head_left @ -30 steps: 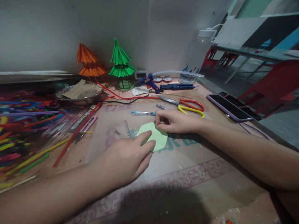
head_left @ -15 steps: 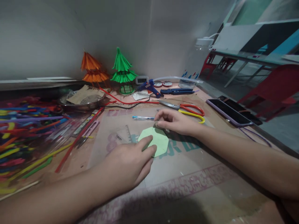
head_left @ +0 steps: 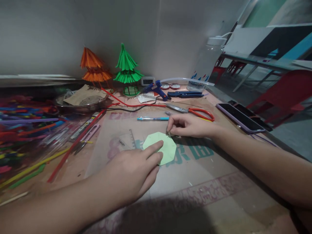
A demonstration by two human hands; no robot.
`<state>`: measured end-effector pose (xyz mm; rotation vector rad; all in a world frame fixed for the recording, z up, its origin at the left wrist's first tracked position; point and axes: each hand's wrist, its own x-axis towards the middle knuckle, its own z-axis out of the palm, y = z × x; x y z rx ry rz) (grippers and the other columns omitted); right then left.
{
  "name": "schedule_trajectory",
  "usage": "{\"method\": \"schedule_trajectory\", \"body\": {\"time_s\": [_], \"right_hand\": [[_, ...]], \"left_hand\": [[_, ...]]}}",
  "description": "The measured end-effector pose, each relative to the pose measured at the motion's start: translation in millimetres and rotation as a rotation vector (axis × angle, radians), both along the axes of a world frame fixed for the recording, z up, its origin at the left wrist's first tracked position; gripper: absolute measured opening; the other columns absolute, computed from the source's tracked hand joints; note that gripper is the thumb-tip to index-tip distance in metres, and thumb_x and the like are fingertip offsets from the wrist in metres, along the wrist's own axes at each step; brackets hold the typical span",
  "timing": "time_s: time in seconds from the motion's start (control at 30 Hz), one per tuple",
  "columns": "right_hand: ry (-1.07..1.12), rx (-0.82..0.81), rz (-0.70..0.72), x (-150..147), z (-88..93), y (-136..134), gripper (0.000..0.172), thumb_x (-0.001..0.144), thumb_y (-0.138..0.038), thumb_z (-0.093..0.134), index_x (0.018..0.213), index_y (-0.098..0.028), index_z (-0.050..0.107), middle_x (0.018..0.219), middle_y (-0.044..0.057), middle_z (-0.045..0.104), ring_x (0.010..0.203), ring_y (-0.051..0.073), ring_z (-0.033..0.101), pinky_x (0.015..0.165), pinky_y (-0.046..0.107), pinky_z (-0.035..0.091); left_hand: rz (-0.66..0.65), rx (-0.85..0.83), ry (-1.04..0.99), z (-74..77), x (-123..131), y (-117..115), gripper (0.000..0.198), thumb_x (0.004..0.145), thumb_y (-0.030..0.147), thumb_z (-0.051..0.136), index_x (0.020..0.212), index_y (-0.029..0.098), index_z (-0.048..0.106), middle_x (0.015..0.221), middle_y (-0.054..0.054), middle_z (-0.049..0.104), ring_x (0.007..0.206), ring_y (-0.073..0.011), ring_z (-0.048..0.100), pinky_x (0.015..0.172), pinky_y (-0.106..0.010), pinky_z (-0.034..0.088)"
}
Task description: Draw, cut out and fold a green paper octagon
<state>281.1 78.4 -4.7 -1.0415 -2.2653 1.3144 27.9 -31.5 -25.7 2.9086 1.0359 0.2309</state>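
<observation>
A pale green octagonal paper (head_left: 169, 150) lies flat on the plastic-covered table. My left hand (head_left: 140, 169) rests on it from the left, index and middle fingers spread over its surface. At the paper's upper right edge is my right hand (head_left: 186, 126), its thumb and fingertips pinched together; whatever is between them is too small to make out. Just beyond the paper lies a blue pen (head_left: 152, 119), its right end close to my right fingers. A clear ruler (head_left: 132, 139) sits left of the paper.
Red-handled scissors (head_left: 200, 113), a blue glue gun (head_left: 156, 88) and blue pliers (head_left: 185, 94) lie behind. Two phones (head_left: 240, 117) are at right. Orange (head_left: 95, 66) and green (head_left: 128, 66) model towers stand by the wall. Coloured strips (head_left: 26, 123) and a metal bowl (head_left: 83, 102) are at left.
My right hand has shifted slightly right along the paper's upper edge, exposing more of the pen. My left hand stays on the paper. The view has shifted a little.
</observation>
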Motion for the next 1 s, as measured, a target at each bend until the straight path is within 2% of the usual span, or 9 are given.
{"method": "schedule_trajectory", "body": {"time_s": [0.13, 0.27, 0.47, 0.6, 1.0], "right_hand": [[-0.123, 0.137, 0.059, -1.8, 0.5, -4.7, 0.013, 0.088, -0.031, 0.066, 0.094, -0.019, 0.066, 0.078, 0.0, 0.063, 0.069, 0.014, 0.053, 0.06, 0.025, 0.041], [-0.207, 0.221, 0.107, -5.0, 3.4, -8.4, 0.005, 0.083, -0.019, 0.063, 0.088, -0.019, 0.062, 0.076, -0.002, 0.061, 0.066, 0.012, 0.051, 0.058, 0.023, 0.038], [-0.169, 0.182, 0.082, -3.2, 3.5, -6.0, 0.005, 0.085, -0.021, 0.063, 0.089, -0.019, 0.063, 0.078, -0.001, 0.061, 0.068, 0.013, 0.052, 0.059, 0.023, 0.039], [-0.191, 0.189, 0.125, -2.3, 2.7, -3.2, 0.005, 0.081, -0.018, 0.064, 0.085, -0.02, 0.061, 0.079, -0.001, 0.064, 0.067, 0.012, 0.052, 0.058, 0.023, 0.039], [-0.164, 0.163, 0.118, -2.2, 4.3, -4.3, 0.005, 0.08, -0.017, 0.064, 0.084, -0.019, 0.062, 0.079, -0.002, 0.063, 0.067, 0.012, 0.052, 0.058, 0.023, 0.04]], "left_hand": [[-0.009, -0.038, 0.013, 0.2, -0.2, 2.1, 0.029, 0.103, 0.025, 0.037, 0.118, 0.022, 0.062, 0.158, -0.006, 0.055, 0.091, -0.0275, 0.079, 0.074, -0.047, 0.065], [-0.007, -0.037, 0.015, 0.8, -0.7, 2.4, 0.03, 0.103, 0.026, 0.036, 0.118, 0.022, 0.061, 0.158, -0.006, 0.054, 0.093, -0.0278, 0.078, 0.075, -0.048, 0.064], [-0.004, -0.081, 0.024, 2.4, -0.7, 1.3, 0.03, 0.104, 0.026, 0.034, 0.117, 0.022, 0.06, 0.16, -0.006, 0.053, 0.096, -0.0287, 0.078, 0.077, -0.051, 0.064], [-0.009, -0.078, 0.021, 2.7, -1.2, 1.0, 0.031, 0.104, 0.025, 0.034, 0.118, 0.021, 0.061, 0.159, -0.007, 0.053, 0.098, -0.0294, 0.078, 0.077, -0.051, 0.064], [-0.018, -0.046, -0.002, 0.8, -1.8, 2.5, 0.028, 0.103, 0.023, 0.038, 0.118, 0.02, 0.061, 0.156, -0.009, 0.056, 0.095, -0.0282, 0.078, 0.076, -0.047, 0.063]]}}
